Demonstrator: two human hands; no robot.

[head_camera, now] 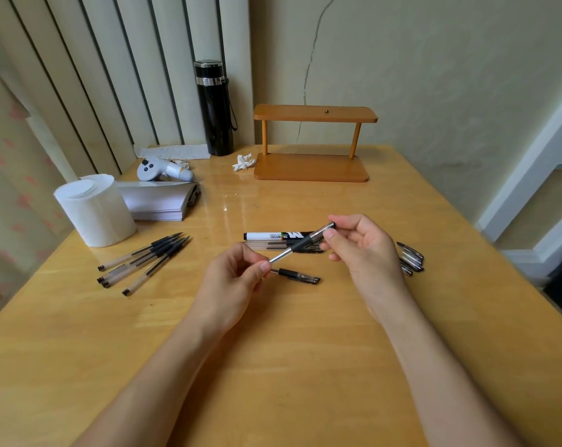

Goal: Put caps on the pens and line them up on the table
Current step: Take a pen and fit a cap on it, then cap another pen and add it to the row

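I hold a clear gel pen [300, 244] with a black grip slantwise above the table. My left hand [237, 279] pinches its lower end, and my right hand [360, 246] pinches its capped upper end. A capped pen [297, 275] lies flat just under my left fingertips. Behind the held pen lie a white-and-black marker [266, 235] and clear pens [273, 246] side by side. Several uncapped pens [144, 262] are fanned out at the left. Several loose caps [410, 258] lie right of my right hand.
A toilet paper roll [94, 211], a stack of paper [160, 201] and a white controller [162, 169] stand at the back left. A black flask [215, 108], a crumpled tissue [243, 162] and a small wooden shelf [312, 143] are against the wall.
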